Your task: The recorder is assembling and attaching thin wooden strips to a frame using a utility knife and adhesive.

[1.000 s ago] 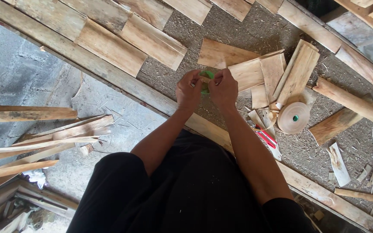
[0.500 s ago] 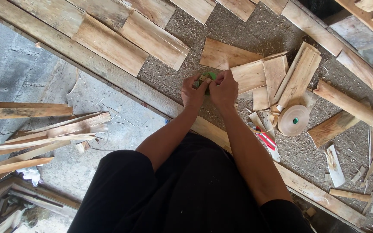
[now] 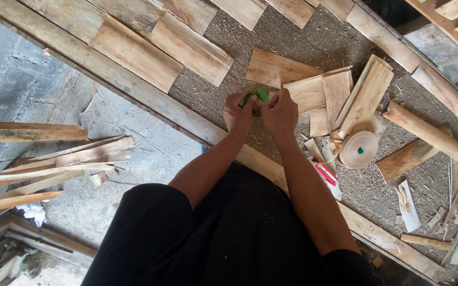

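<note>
Both hands stayed pressed together over the sawdust-strewn board, much as they had a second before; only the view drifted a little, so the fiddling with the green piece seemed unfinished. The left hand (image 3: 238,112) was curled nearly closed, thumb and fingers pinching the green roll (image 3: 256,97) from its left side. The right hand (image 3: 281,112) closed on the same piece from the right, the green showing just above and between the fingertips. To the right of the right hand lay a beige tape roll (image 3: 358,149), and beyond the hands, flat wooden offcuts (image 3: 279,69).
</note>
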